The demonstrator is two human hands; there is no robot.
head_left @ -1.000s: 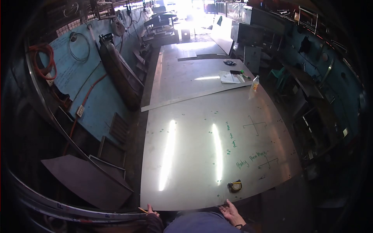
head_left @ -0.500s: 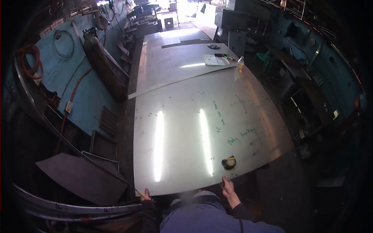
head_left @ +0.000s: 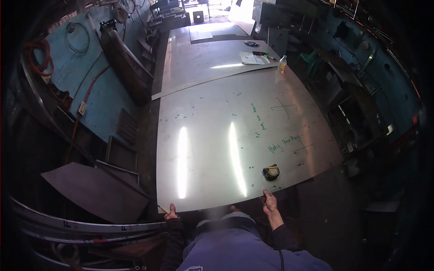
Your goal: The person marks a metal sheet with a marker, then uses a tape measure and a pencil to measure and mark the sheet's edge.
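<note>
The left hand [head_left: 172,214], with a pencil [head_left: 163,209], grips the near edge of a metal sheet [head_left: 208,149]; the right hand [head_left: 270,203] holds the same edge near a tape measure [head_left: 271,172]. A bottle [head_left: 282,65] stands by a long flat strip [head_left: 212,81].

Left hand [head_left: 172,213] gripping, thumb [head_left: 172,207] forward | right hand [head_left: 270,204] likewise

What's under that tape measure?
The tape measure rests on a shiny metal sheet with green writing nearby. The spot directly beneath is covered, so I can't see it.
</note>
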